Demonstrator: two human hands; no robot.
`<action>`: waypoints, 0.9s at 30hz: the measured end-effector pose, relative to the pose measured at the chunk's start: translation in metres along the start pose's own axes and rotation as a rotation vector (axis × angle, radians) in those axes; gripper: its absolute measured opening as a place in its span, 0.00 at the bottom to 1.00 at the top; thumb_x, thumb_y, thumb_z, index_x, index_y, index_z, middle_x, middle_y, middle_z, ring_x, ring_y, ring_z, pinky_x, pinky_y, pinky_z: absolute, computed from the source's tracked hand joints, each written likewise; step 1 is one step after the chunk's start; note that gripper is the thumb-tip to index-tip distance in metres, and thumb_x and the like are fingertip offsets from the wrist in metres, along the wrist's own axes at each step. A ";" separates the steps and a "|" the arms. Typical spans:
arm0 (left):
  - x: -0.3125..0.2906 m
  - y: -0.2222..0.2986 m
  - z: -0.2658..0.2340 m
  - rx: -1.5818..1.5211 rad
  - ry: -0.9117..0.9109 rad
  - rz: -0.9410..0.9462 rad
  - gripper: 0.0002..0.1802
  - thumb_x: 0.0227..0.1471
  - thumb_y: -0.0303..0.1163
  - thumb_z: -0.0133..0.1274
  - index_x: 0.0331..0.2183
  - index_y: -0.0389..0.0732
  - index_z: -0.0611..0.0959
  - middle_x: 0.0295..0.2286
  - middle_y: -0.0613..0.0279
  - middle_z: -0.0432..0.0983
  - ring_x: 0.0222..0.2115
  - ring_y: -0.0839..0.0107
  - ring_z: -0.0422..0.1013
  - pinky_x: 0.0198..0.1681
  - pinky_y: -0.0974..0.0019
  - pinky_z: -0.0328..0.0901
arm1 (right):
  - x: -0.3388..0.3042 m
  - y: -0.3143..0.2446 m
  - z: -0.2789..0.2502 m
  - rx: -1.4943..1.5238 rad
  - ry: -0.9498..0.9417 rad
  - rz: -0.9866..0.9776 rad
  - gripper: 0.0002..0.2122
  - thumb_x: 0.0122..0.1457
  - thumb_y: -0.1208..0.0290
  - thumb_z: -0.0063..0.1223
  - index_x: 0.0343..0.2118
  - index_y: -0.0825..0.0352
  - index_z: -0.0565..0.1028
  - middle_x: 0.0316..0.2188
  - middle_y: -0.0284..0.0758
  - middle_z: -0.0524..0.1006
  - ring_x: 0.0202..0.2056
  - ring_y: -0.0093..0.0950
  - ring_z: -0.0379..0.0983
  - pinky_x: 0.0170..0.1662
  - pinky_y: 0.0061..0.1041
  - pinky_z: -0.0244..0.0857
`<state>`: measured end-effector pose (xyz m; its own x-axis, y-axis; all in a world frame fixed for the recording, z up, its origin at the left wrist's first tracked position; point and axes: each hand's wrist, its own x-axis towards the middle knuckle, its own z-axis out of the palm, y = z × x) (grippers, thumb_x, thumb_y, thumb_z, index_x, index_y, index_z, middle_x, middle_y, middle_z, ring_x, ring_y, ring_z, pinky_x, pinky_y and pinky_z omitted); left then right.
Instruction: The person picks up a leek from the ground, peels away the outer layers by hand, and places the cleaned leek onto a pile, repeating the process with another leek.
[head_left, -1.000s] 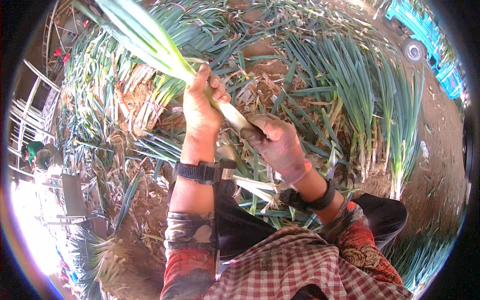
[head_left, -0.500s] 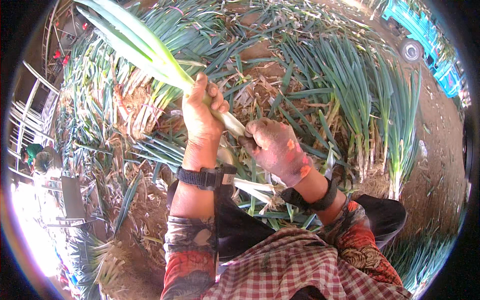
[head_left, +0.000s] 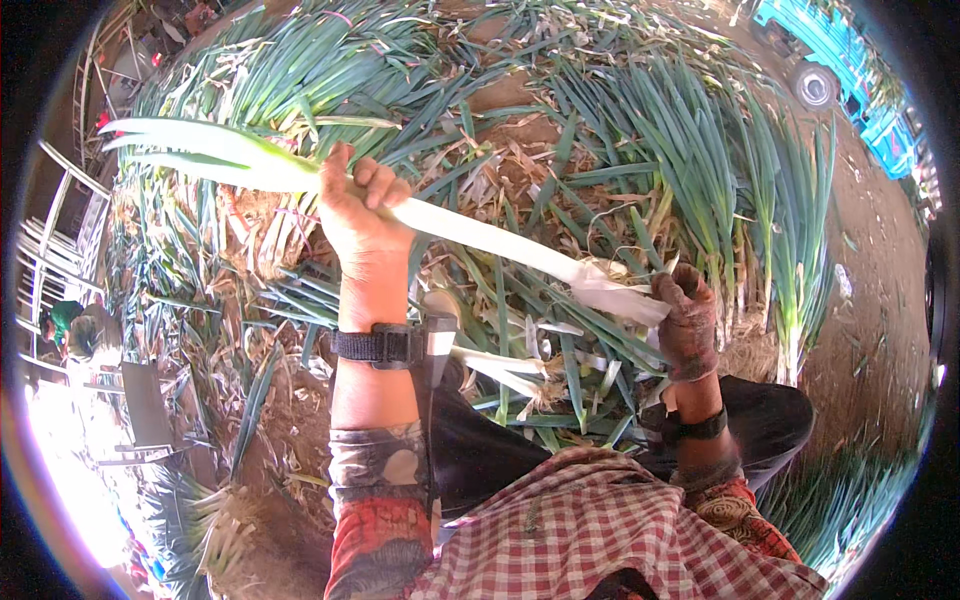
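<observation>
The left fingers [head_left: 380,184] are curled tight round the leek [head_left: 490,238], near where its white stem meets the green. The leaves [head_left: 220,158] fan out left of that grip, while the stem slants right and a little nearer, toward the other hand. The right fingers [head_left: 686,284] are bent closed on the end of a thin, pale skin [head_left: 625,300] that trails from the stem's right end, so the leek lies across the space between both hands. A black strap [head_left: 378,346] circles the left wrist. Nearer than the stem, loose leeks [head_left: 505,372] lie beside the dark trousers [head_left: 480,445]. A heap of leeks [head_left: 690,160] spreads farther right, and a blue vehicle [head_left: 892,148] stands at far right.
</observation>
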<state>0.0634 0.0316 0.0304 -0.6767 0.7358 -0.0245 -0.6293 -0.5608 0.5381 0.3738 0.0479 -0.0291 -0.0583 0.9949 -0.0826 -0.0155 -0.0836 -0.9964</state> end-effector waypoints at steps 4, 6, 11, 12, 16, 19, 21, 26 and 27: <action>0.002 0.006 -0.002 0.008 -0.004 0.076 0.11 0.45 0.38 0.50 0.23 0.48 0.65 0.14 0.74 0.53 0.09 0.84 0.49 0.11 0.78 0.47 | 0.022 0.033 -0.046 0.475 0.170 0.179 0.03 0.49 0.74 0.50 0.26 0.67 0.72 0.20 0.29 0.70 0.22 0.21 0.66 0.25 0.23 0.62; 0.013 0.028 -0.015 -0.015 -0.032 0.115 0.12 0.44 0.39 0.51 0.20 0.49 0.65 0.13 0.74 0.53 0.08 0.85 0.49 0.09 0.80 0.47 | 0.021 0.027 -0.069 0.307 0.120 0.136 0.04 0.50 0.74 0.50 0.29 0.67 0.72 0.22 0.30 0.70 0.25 0.22 0.66 0.27 0.22 0.62; 0.010 0.026 -0.010 0.021 -0.016 0.168 0.13 0.42 0.38 0.52 0.20 0.49 0.65 0.13 0.74 0.55 0.08 0.84 0.50 0.09 0.80 0.49 | 0.003 0.001 -0.015 -0.554 0.065 -0.430 0.15 0.45 0.70 0.55 0.37 0.69 0.69 0.32 0.41 0.72 0.33 0.35 0.70 0.32 0.24 0.66; 0.010 0.023 -0.011 0.026 -0.018 0.164 0.13 0.42 0.38 0.52 0.20 0.49 0.65 0.13 0.74 0.55 0.08 0.84 0.50 0.09 0.80 0.49 | -0.002 -0.012 0.003 -0.839 0.084 -0.688 0.18 0.44 0.68 0.56 0.38 0.69 0.68 0.32 0.42 0.72 0.33 0.36 0.69 0.31 0.25 0.66; 0.012 0.020 -0.013 -0.017 -0.013 0.121 0.13 0.42 0.38 0.53 0.19 0.49 0.65 0.13 0.74 0.56 0.08 0.84 0.51 0.09 0.79 0.50 | -0.003 -0.045 0.059 -1.013 -0.165 -0.923 0.12 0.46 0.64 0.55 0.29 0.67 0.70 0.24 0.40 0.72 0.26 0.35 0.70 0.26 0.30 0.64; 0.015 0.025 -0.021 -0.048 -0.078 0.071 0.13 0.43 0.38 0.53 0.18 0.49 0.65 0.12 0.74 0.56 0.08 0.84 0.51 0.09 0.79 0.51 | -0.001 -0.042 0.065 -1.024 -0.438 -0.896 0.10 0.47 0.65 0.54 0.22 0.67 0.69 0.17 0.37 0.70 0.19 0.35 0.68 0.21 0.33 0.61; 0.015 0.034 -0.027 -0.104 -0.163 0.003 0.13 0.44 0.37 0.52 0.17 0.47 0.67 0.10 0.74 0.58 0.07 0.84 0.53 0.08 0.79 0.53 | -0.007 -0.044 0.064 -0.870 -0.619 -0.912 0.10 0.48 0.64 0.52 0.19 0.66 0.71 0.15 0.41 0.69 0.16 0.36 0.67 0.19 0.30 0.60; 0.043 0.066 -0.062 -0.359 -0.442 -0.173 0.15 0.50 0.36 0.44 0.15 0.42 0.69 0.10 0.71 0.60 0.06 0.82 0.54 0.09 0.77 0.55 | -0.022 -0.012 -0.030 -0.377 -0.417 0.151 0.13 0.53 0.61 0.49 0.29 0.69 0.74 0.17 0.25 0.70 0.17 0.16 0.65 0.19 0.15 0.58; 0.042 0.069 -0.058 -0.359 -0.488 -0.185 0.16 0.50 0.34 0.44 0.14 0.43 0.66 0.10 0.71 0.59 0.07 0.82 0.53 0.10 0.77 0.55 | -0.012 -0.001 -0.056 -0.462 -0.374 0.215 0.16 0.53 0.59 0.48 0.30 0.71 0.74 0.19 0.30 0.72 0.21 0.19 0.67 0.23 0.17 0.60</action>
<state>-0.0301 0.0016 0.0180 -0.3461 0.8735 0.3423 -0.8652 -0.4383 0.2436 0.4307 0.0392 -0.0283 -0.3587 0.8643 -0.3525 0.4628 -0.1633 -0.8713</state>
